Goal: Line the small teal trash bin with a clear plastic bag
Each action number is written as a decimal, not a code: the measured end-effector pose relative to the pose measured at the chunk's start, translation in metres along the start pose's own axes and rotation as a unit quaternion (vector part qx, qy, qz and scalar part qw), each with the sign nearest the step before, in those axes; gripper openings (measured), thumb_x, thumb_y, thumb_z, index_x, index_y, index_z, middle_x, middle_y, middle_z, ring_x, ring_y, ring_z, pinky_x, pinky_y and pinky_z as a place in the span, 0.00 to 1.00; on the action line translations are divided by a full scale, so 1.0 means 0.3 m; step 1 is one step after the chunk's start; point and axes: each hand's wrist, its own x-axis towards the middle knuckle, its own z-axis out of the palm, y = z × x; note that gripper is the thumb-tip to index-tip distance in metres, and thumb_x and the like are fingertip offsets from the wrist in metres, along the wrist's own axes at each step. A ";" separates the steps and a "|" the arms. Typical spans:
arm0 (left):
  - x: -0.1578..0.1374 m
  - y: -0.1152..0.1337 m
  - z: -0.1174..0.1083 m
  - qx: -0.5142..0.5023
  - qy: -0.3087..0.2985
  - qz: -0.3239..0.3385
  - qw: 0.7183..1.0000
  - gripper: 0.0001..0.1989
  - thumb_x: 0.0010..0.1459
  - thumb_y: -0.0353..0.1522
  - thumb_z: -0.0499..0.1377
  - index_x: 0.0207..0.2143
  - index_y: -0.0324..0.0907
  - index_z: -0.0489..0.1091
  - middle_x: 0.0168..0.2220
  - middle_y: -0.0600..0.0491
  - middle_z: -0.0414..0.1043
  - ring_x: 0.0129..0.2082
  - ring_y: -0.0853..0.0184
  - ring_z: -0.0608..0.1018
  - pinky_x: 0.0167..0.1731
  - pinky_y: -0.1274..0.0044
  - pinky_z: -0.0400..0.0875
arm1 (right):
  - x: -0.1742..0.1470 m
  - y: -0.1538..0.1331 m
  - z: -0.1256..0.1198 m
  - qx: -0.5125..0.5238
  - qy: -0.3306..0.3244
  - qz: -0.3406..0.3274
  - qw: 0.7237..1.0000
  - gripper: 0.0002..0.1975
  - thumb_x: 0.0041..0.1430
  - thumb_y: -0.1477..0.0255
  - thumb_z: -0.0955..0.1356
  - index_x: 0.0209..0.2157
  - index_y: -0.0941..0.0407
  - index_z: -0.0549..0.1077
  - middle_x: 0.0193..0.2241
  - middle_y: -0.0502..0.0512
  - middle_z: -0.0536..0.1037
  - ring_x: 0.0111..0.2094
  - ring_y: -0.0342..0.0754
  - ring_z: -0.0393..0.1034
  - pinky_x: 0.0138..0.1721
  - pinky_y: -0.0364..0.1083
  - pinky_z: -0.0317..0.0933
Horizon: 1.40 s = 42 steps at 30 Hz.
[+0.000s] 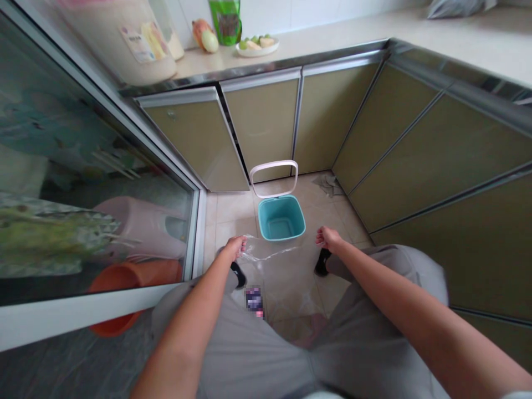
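Note:
A clear plastic bag (266, 253) hangs spread out just in front of the bin. My left hand (236, 247) is closed on its left edge. On the other side, my right hand (329, 238) has its fingers curled together; the thin film fades out toward it, and I cannot make out what is between those fingers. Between and beyond my hands stands a teal bin (281, 219) on the floor, with its inside showing. Its pale pink rim frame (274, 163) is tipped up at the back.
Cabinets (260, 122) line the back and right. A plate of fruit (257, 47) and a large container (124, 44) are on the counter (332, 30). At left are a glass door (199, 233) and an orange bucket (120, 277). A blurred package (254, 300) lies between my feet.

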 end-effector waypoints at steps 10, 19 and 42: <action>-0.068 -0.024 -0.033 0.216 0.220 0.129 0.943 0.17 0.54 0.39 0.66 0.45 0.46 0.72 0.45 0.48 0.79 0.39 0.62 0.80 0.35 0.76 0.68 | -0.022 0.026 -0.044 -0.166 0.096 -0.145 0.971 0.08 0.62 0.66 0.68 0.37 0.56 0.72 0.29 0.55 0.77 0.30 0.48 0.74 0.31 0.43 0.65; -0.186 -0.032 -0.026 0.222 0.189 0.115 0.950 0.10 0.55 0.42 0.64 0.38 0.48 0.74 0.40 0.52 0.80 0.39 0.62 0.80 0.35 0.77 0.65 | -0.111 0.017 -0.126 -0.224 0.166 -0.203 0.939 0.16 0.60 0.70 0.69 0.50 0.57 0.72 0.36 0.58 0.81 0.37 0.51 0.76 0.36 0.44 0.63; -0.475 -0.033 0.148 0.371 -0.204 0.242 0.873 0.21 0.60 0.47 0.60 0.51 0.50 0.75 0.39 0.51 0.81 0.36 0.62 0.80 0.36 0.74 0.69 | -0.159 -0.837 0.222 -0.400 0.071 -0.577 0.709 0.33 0.58 0.71 0.70 0.65 0.59 0.66 0.59 0.67 0.71 0.59 0.61 0.64 0.61 0.56 0.59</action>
